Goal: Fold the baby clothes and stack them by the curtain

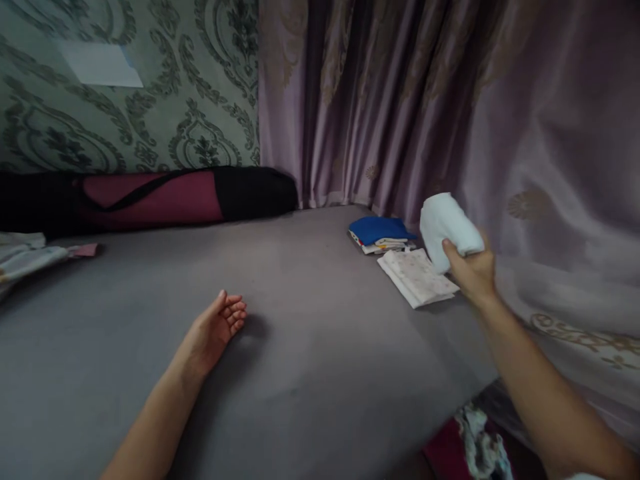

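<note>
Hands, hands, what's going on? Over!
Right hand holding folded white cloth. Left hand empty, loosely open. Folded patterned cloth close by, contact with white cloth unclear.

On the surface [300,300], cloths [417,275] lie right, before curtains [345,107]; a bag [185,200], back left.

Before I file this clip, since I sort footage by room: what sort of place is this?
Probably a bedroom: the broad grey bed-like surface, long mauve curtains beside it and damask wallpaper behind all suggest that.
</note>
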Tool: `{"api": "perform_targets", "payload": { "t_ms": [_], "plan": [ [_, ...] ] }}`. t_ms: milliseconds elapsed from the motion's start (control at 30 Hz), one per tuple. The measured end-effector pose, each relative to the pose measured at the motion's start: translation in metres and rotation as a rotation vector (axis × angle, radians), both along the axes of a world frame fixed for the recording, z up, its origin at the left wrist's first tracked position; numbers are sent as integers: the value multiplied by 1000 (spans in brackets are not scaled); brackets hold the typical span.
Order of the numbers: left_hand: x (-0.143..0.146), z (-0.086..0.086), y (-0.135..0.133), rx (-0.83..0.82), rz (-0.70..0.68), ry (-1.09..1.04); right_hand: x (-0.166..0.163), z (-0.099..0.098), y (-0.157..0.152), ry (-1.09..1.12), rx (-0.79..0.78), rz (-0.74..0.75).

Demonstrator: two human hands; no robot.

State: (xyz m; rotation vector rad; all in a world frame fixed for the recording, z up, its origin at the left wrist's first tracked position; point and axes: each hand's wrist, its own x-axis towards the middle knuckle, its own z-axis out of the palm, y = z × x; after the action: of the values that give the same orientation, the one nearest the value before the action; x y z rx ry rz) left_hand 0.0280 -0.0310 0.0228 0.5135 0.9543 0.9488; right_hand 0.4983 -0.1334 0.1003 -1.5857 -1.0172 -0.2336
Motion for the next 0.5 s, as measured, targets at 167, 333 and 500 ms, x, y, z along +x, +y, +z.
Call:
{"api": "perform_targets", "payload": {
  "t_ms": [167, 333, 500],
  "plan": [
    [-1, 2, 0, -17, 22, 10, 32, -43, -31, -581, -613, 290],
    [-1, 3, -1, -40, 33, 15, 55, -64, -32, -533, -893, 363],
    [-1, 1, 0, -34, 17, 23, 61, -54, -33, -522, -920, 354]
  ]
}}
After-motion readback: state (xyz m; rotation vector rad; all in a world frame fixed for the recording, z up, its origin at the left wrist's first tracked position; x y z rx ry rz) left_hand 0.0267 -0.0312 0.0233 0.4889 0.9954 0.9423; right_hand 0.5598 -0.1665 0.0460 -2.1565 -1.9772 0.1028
